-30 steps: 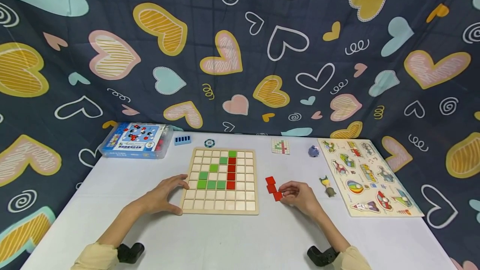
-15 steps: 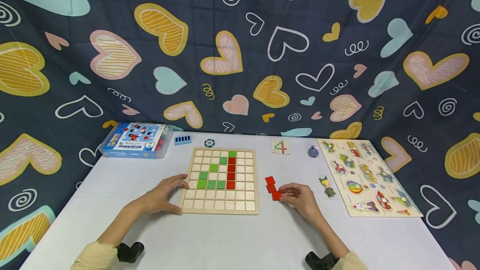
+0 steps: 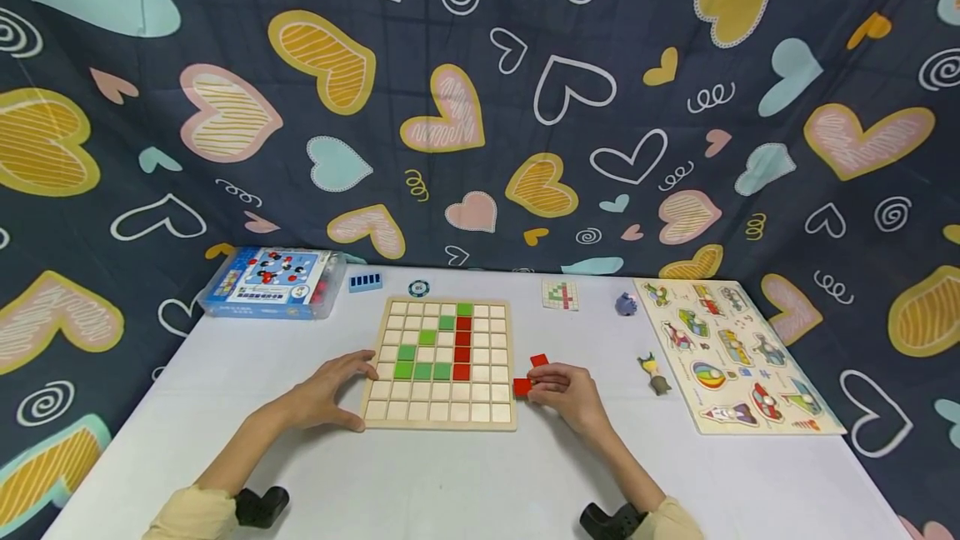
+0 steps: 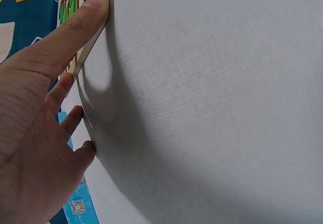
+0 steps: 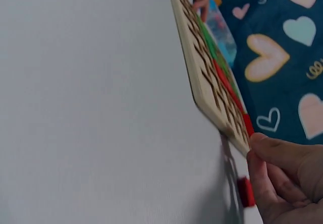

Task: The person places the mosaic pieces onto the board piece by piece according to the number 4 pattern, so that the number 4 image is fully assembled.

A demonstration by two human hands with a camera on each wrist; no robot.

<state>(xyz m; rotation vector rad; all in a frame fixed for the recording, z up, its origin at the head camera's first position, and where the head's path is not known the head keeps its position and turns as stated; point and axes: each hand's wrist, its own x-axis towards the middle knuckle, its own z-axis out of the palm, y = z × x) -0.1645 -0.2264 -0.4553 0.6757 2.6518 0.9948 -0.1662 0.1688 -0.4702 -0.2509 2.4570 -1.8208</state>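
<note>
I am seeing the left hand [image 3: 324, 394] resting spread against the near-left edge of the wooden grid board [image 3: 442, 417], fingers straight, gripping nothing. The right hand [image 3: 564, 394] is pinching a red tile [image 3: 522, 387] just beside the board's right edge (a second red tile [image 3: 538, 360] is lying just behind). Farther right, an animal puzzle board [image 3: 750, 419] is lying flat.

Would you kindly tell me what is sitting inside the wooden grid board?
The wooden grid board holds green tiles in a diagonal and a row, plus a column of red tiles. Most cells are bare; nothing covers any of them.
</note>
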